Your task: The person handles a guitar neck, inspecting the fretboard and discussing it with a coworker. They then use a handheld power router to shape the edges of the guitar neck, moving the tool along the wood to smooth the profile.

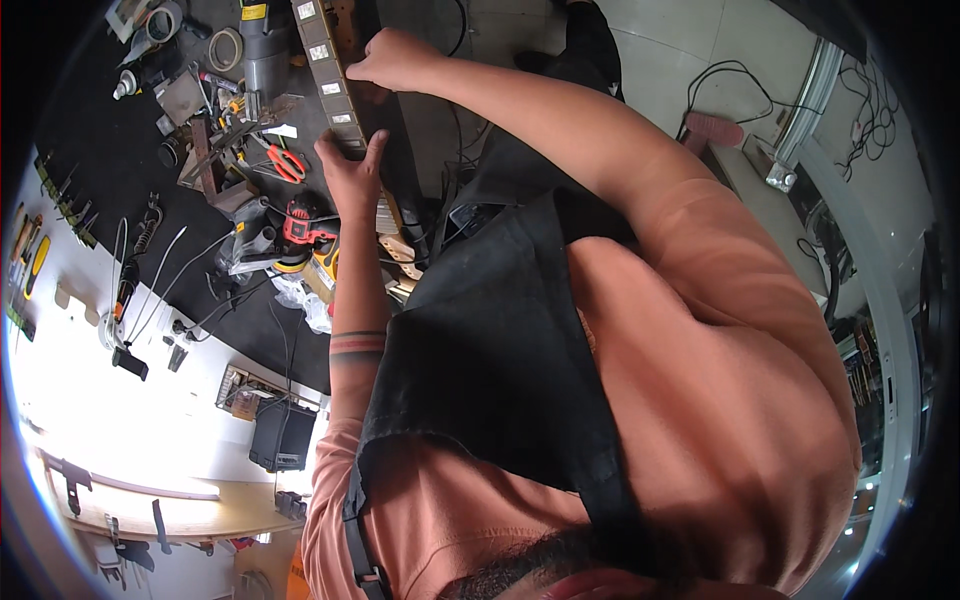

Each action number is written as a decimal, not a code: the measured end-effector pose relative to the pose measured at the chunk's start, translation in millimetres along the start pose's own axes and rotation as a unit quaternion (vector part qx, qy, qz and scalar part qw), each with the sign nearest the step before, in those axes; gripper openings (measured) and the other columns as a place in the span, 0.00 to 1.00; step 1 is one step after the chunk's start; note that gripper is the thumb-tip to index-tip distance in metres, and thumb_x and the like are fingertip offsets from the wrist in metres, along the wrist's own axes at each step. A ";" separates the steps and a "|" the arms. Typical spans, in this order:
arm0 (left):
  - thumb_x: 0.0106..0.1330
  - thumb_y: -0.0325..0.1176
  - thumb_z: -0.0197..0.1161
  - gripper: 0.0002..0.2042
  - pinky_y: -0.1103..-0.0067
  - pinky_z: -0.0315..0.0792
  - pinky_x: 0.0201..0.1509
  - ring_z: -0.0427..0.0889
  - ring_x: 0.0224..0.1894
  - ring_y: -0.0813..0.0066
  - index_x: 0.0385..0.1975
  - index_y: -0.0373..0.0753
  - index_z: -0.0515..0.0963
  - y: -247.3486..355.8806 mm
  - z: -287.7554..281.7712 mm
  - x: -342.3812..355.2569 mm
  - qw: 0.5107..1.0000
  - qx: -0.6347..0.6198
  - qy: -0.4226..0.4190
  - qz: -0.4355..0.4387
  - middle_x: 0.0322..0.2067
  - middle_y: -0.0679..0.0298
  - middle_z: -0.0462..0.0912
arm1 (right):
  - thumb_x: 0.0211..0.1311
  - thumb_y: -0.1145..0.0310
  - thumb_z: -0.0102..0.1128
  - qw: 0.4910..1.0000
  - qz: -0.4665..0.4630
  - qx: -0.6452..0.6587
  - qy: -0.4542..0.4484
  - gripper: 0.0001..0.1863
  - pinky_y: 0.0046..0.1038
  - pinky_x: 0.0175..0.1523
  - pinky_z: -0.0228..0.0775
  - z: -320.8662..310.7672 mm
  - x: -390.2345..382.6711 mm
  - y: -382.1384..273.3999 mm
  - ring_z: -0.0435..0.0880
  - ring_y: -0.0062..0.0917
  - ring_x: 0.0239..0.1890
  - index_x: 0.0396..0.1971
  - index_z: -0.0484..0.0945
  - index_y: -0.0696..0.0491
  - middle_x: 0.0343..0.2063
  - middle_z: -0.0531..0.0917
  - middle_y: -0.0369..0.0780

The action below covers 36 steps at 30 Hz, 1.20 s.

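A long guitar neck [331,90] with square pale inlays runs down from the top centre, its lower part passing behind my left forearm. My left hand [352,165] grips it around its lower visible stretch, thumb on the right side and fingers on the left. Higher up, my right hand [388,60] has its fingers curled at the right edge of the neck. Left of the neck lie orange-handled scissors [285,162], a red sander [301,225] and a grey power tool [262,55].
A dark worktop [180,300] holds tape rolls [226,48], scraps, cables and hand tools. A lit shelf [170,505] is at lower left. My apron and legs occupy the centre; coiled cables [865,110] lie on pale tiles [670,40] at right, beside a metal-framed glass panel [895,300].
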<state>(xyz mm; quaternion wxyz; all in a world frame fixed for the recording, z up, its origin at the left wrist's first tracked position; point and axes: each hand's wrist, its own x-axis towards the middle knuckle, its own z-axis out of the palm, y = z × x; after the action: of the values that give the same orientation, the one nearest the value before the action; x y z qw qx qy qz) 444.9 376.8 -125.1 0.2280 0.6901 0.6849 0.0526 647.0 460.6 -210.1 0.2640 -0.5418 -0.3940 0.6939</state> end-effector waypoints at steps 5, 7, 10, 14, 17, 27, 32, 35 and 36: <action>0.63 0.46 0.84 0.32 0.68 0.78 0.56 0.84 0.45 0.61 0.54 0.31 0.72 1.2 -7.6 4.0 0.997 -0.043 -0.045 -0.035 0.44 0.50 0.84 | 0.65 0.46 0.66 1.000 0.008 -0.009 -0.016 0.22 0.30 0.41 0.84 3.6 10.8 7.2 0.94 0.22 0.29 0.25 0.90 0.51 0.22 0.92 0.34; 0.64 0.44 0.83 0.29 0.69 0.77 0.56 0.84 0.44 0.64 0.51 0.31 0.73 4.9 -13.3 7.9 0.996 -0.049 -0.063 -0.037 0.42 0.52 0.85 | 0.65 0.45 0.66 0.999 0.021 -0.014 -0.033 0.24 0.29 0.41 0.85 0.3 14.0 6.3 0.94 0.22 0.29 0.25 0.90 0.51 0.22 0.92 0.35; 0.66 0.44 0.80 0.25 0.70 0.77 0.54 0.83 0.43 0.66 0.48 0.31 0.76 0.5 -24.2 18.6 0.985 -0.101 -0.134 -0.049 0.40 0.54 0.86 | 0.64 0.43 0.65 0.998 0.018 -0.044 -0.040 0.25 0.28 0.41 0.85 -2.4 19.6 3.5 0.95 0.23 0.30 0.23 0.90 0.51 0.23 0.92 0.36; 0.68 0.48 0.78 0.25 0.70 0.76 0.52 0.82 0.42 0.67 0.44 0.31 0.77 -10.8 -36.6 34.4 0.977 -0.095 -0.185 -0.043 0.39 0.56 0.86 | 0.64 0.42 0.64 0.996 0.032 -0.071 -0.030 0.25 0.27 0.41 0.85 -3.0 18.2 -3.8 0.95 0.22 0.30 0.26 0.90 0.52 0.22 0.92 0.36; 0.67 0.48 0.79 0.25 0.70 0.76 0.52 0.82 0.42 0.67 0.42 0.31 0.77 -11.0 -37.2 32.9 0.985 -0.051 -0.163 -0.006 0.39 0.56 0.85 | 0.63 0.42 0.64 0.997 0.047 -0.062 -0.030 0.25 0.27 0.41 0.85 -2.0 8.9 -11.1 0.94 0.22 0.29 0.28 0.90 0.52 0.23 0.92 0.36; 0.65 0.32 0.76 0.17 0.76 0.74 0.47 0.77 0.41 0.77 0.45 0.32 0.75 25.6 -95.7 6.8 0.966 -0.195 -0.141 -0.097 0.36 0.64 0.80 | 0.62 0.49 0.67 0.990 -0.137 0.006 0.047 0.22 0.39 0.51 0.84 7.8 -42.1 -67.7 0.93 0.40 0.38 0.42 0.89 0.54 0.30 0.91 0.47; 0.75 0.49 0.60 0.25 0.76 0.74 0.45 0.82 0.39 0.70 0.58 0.30 0.78 98.1 -146.4 -19.0 0.910 -0.399 -0.053 -0.099 0.38 0.59 0.83 | 0.67 0.55 0.67 0.964 -0.263 -0.013 0.030 0.19 0.36 0.48 0.82 -8.1 -96.2 -175.9 0.91 0.38 0.38 0.40 0.86 0.59 0.33 0.90 0.49; 0.78 0.53 0.56 0.29 0.76 0.74 0.43 0.82 0.37 0.70 0.60 0.28 0.78 121.2 -169.8 -34.3 0.825 -0.552 0.023 -0.121 0.37 0.59 0.83 | 0.72 0.64 0.65 0.940 -0.335 -0.065 -0.015 0.15 0.39 0.42 0.81 -14.6 -109.9 -243.9 0.90 0.43 0.35 0.41 0.82 0.63 0.28 0.87 0.47; 0.79 0.56 0.59 0.31 0.69 0.77 0.44 0.83 0.41 0.64 0.64 0.31 0.75 112.4 -178.4 -40.7 0.804 -0.578 0.006 -0.140 0.45 0.55 0.82 | 0.73 0.63 0.64 0.942 -0.326 -0.026 -0.074 0.15 0.39 0.42 0.81 -14.9 -114.8 -268.1 0.90 0.40 0.35 0.41 0.82 0.64 0.30 0.88 0.48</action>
<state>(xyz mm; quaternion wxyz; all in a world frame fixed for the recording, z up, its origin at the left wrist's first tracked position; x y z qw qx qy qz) 477.6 385.3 87.0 0.5856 0.3269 0.6180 0.4103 676.5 520.9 74.2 0.4321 -0.3375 -0.5852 0.5974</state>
